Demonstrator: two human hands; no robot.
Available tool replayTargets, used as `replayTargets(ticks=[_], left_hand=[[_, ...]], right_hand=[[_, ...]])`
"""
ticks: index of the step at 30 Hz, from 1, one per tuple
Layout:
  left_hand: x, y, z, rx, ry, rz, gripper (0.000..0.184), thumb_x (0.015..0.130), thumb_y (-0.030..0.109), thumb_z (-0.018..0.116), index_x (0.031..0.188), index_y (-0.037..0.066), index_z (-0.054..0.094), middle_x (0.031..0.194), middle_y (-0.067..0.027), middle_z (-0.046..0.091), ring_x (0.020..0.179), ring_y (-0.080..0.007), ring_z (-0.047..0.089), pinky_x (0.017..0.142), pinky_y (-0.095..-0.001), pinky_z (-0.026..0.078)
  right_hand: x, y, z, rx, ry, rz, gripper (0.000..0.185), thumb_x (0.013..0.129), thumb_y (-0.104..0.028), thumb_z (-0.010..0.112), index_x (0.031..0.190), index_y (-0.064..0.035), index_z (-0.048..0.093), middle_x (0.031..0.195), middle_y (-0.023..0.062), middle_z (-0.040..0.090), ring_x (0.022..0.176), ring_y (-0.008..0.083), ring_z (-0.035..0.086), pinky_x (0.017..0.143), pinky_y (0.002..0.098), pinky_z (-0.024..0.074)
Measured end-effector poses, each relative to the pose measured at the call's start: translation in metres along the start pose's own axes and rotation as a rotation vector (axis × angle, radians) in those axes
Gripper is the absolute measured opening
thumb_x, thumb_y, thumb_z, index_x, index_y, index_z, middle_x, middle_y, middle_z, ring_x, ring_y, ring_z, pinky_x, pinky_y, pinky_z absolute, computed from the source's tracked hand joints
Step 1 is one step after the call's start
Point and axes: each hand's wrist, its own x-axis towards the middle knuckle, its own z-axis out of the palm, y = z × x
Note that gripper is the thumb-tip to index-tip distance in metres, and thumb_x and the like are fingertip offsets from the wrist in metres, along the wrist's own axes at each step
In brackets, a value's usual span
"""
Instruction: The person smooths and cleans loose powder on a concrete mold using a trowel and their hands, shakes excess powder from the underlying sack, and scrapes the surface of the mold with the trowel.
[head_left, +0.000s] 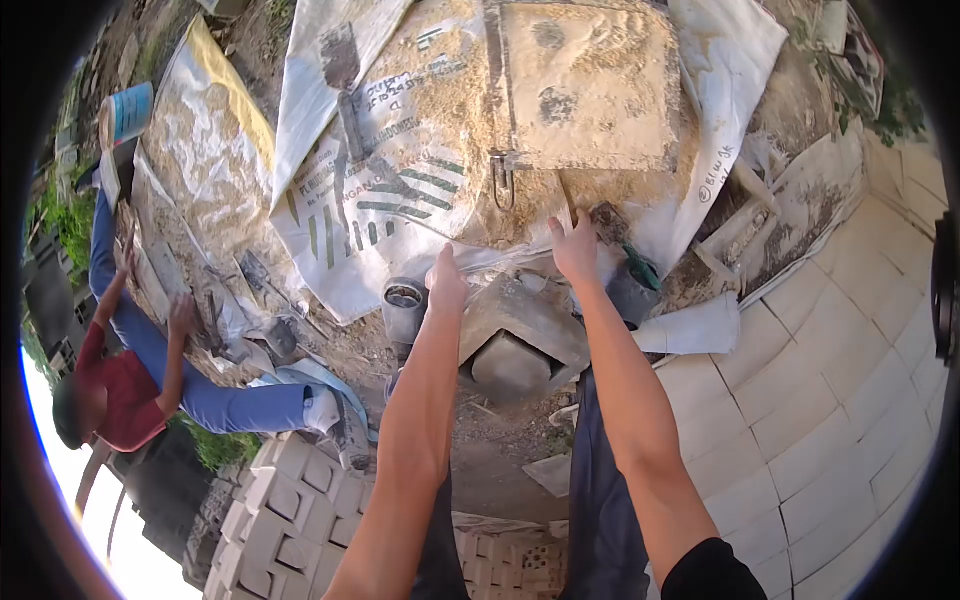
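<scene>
A sand-dusted white printed sack [345, 225] lies spread before me, its near edge running between my hands. My left hand [447, 283] is closed at that edge, thumb side up, and appears to grip the cloth. My right hand [575, 255] rests on the same edge, thumb and a finger apart. Below and between them sits a grey block [535, 310] with a diamond-shaped opening. Beyond the hands lies a flat square plate [600, 120] coated with sand, with a metal loop [502, 182] at its near corner.
A trowel [347, 110] lies on the sack. Grey cups stand beside each forearm: a left cup [403, 312] and a right cup [630, 295] with a green-handled tool. Another person [130, 395] sits at left. Pale blocks [280, 515] and slabs [830, 370] flank me.
</scene>
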Motion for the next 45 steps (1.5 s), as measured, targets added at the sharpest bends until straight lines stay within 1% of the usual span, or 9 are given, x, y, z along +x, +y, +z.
replayTargets(ticks=[5,9,19,23,25,27,30,34,45], left_hand=[[0.007,0.005,-0.003,-0.665,-0.104,-0.303,0.037,0.09,0.021,0.062,0.119,0.001,0.051,0.111,-0.0098,0.059,0.101,-0.0209,0.059,0.084,-0.034,0.05],[-0.061,0.004,-0.037,-0.469,-0.276,0.007,0.035,0.092,0.02,0.059,0.122,0.003,0.051,0.114,-0.0075,0.058,0.101,-0.0205,0.057,0.085,-0.0306,0.047],[-0.171,0.046,-0.036,0.255,-0.126,1.026,0.038,0.09,0.024,0.062,0.112,-0.008,0.058,0.113,-0.0235,0.058,0.106,-0.0357,0.053,0.095,-0.0404,0.037],[-0.113,0.009,-0.048,0.189,0.133,0.956,0.044,0.092,0.031,0.058,0.115,-0.007,0.056,0.115,-0.0198,0.058,0.104,-0.0313,0.056,0.092,-0.0397,0.04],[-0.064,-0.002,-0.069,0.004,-0.236,-0.141,0.043,0.094,0.034,0.053,0.114,-0.004,0.057,0.12,-0.0195,0.055,0.104,-0.0245,0.056,0.09,-0.0367,0.043],[-0.05,0.016,-0.078,0.465,-0.326,-0.1,0.038,0.095,0.034,0.05,0.104,-0.001,0.062,0.106,-0.0169,0.062,0.095,-0.0172,0.061,0.081,-0.0356,0.047],[-0.058,0.073,-0.072,1.013,-0.251,0.726,0.034,0.093,0.028,0.048,0.086,-0.001,0.065,0.072,-0.0155,0.065,0.069,-0.0333,0.064,0.066,-0.0468,0.048],[-0.028,0.144,-0.024,0.952,0.263,1.447,0.054,0.089,0.028,0.056,0.133,-0.001,0.042,0.14,-0.0235,0.037,0.132,-0.0378,0.033,0.106,-0.0482,0.029],[0.014,0.236,0.148,1.012,-0.236,2.043,0.058,0.096,0.035,0.039,0.144,0.004,0.028,0.152,-0.0166,0.02,0.142,-0.0304,0.015,0.116,-0.0454,0.014]], right_hand=[[-0.015,-0.053,-0.001,0.2,-0.235,0.087,0.043,0.087,-0.035,0.064,0.108,0.0026,0.063,0.112,0.0206,0.062,0.099,0.0322,0.059,0.092,0.039,0.042],[-0.002,-0.065,-0.046,0.406,-0.466,0.131,0.039,0.092,-0.032,0.058,0.111,0.0012,0.062,0.09,0.009,0.066,0.077,0.0165,0.055,0.075,0.0318,0.044],[-0.039,-0.069,-0.062,-0.304,-0.081,-0.172,0.032,0.087,-0.017,0.057,0.115,-0.0004,0.057,0.103,0.0199,0.062,0.096,0.0366,0.057,0.086,0.0424,0.0431],[-0.075,-0.103,-0.053,-0.142,0.092,-0.417,0.03,0.087,-0.01,0.055,0.116,-0.0024,0.053,0.106,0.0183,0.056,0.105,0.0365,0.052,0.091,0.0426,0.0411],[-0.083,-0.107,-0.032,-0.076,0.047,-0.46,0.028,0.088,-0.006,0.052,0.116,0.0002,0.052,0.109,0.0197,0.057,0.107,0.0368,0.052,0.091,0.0423,0.0415],[-0.085,-0.113,-0.01,0.08,-0.279,-0.261,0.029,0.089,-0.007,0.051,0.117,0.0033,0.051,0.114,0.0222,0.056,0.11,0.0369,0.052,0.092,0.042,0.0415],[-0.079,-0.111,0.038,0.079,-0.387,-0.193,0.04,0.091,-0.009,0.049,0.127,0.0072,0.043,0.125,0.0273,0.049,0.119,0.0392,0.046,0.098,0.0423,0.0392],[-0.079,-0.114,0.099,0.009,-0.016,-0.448,0.062,0.092,-0.016,0.049,0.139,0.0125,0.019,0.141,0.034,0.026,0.132,0.0443,0.028,0.111,0.0439,0.0265],[-0.031,-0.097,0.126,0.079,0.499,-0.014,0.061,0.092,-0.01,0.046,0.139,0.0124,0.016,0.142,0.035,0.018,0.134,0.0457,0.022,0.112,0.0467,0.022]])
